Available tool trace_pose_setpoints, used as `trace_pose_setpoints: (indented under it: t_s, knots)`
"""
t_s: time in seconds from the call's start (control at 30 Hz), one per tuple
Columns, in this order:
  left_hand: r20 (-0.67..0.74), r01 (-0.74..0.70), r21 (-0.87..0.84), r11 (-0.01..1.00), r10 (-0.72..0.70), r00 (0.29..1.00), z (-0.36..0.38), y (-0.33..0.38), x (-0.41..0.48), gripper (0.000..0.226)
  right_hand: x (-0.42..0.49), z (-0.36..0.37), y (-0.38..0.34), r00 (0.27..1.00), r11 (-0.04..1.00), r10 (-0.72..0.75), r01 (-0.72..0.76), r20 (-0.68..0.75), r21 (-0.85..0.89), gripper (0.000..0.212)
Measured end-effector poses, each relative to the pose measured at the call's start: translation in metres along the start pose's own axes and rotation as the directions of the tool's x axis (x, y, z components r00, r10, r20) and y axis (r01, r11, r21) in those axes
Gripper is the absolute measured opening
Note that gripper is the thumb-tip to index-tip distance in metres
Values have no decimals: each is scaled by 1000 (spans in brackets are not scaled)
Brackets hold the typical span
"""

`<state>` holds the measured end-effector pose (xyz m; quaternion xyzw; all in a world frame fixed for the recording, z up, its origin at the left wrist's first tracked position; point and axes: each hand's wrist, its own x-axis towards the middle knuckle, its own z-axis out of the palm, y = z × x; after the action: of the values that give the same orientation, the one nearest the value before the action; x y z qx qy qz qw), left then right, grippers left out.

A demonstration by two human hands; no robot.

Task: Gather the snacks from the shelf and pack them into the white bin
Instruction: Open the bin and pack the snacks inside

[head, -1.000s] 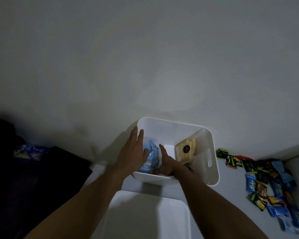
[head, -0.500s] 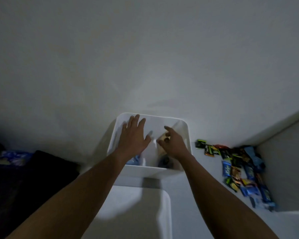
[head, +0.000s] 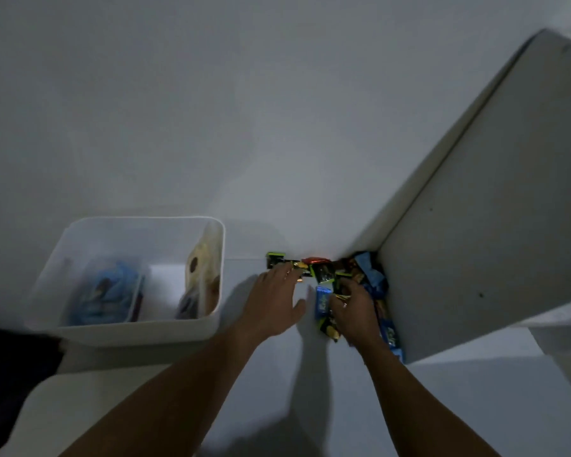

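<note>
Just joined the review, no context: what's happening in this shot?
A person is packing snacks into the white bin. Both hands are at the pile of small wrapped snacks on the shelf, right of the bin. The left hand lies spread, fingers straight, over the green-black packets. The right hand curls over the pile, though a grip is not clear. The bin holds a blue packet and a yellowish bag.

My left hand [head: 274, 301] lay flat, fingers straight, touching the small wrappers at the near edge of the snacks [head: 370, 278] heaped against the white side panel [head: 475, 225]. My right hand [head: 353, 311] rested on the heap, fingers bent; whether it held anything was too blurred to tell. The white bin [head: 129, 331] stood to the left, holding a blue packet [head: 109, 291] and a cream packet [head: 201, 262].
</note>
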<state>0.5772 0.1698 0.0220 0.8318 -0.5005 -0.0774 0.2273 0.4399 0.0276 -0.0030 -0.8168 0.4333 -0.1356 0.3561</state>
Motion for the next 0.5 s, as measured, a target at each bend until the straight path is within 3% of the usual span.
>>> trace_pose_setpoints:
  t_s: [0.17,0.27,0.4,0.5]
  knots:
    - [299,59,111,992,-90,950,71,30,6,100,-14,-24,98,1000,948,7,-3,12,-318,69]
    - [372,11,168,986,-74,925,106,43,10,117,-27,-26,141,994,937,3,34,105,-346,78]
    - [433,-93,241,966,-21,901,145,42,29,119,-23,-18,169,984,939,-24,83,176,-335,85]
    - [468,-168,311,935,3,884,167,30,39,106,-10,-9,179,975,941,-12,87,223,-328,87]
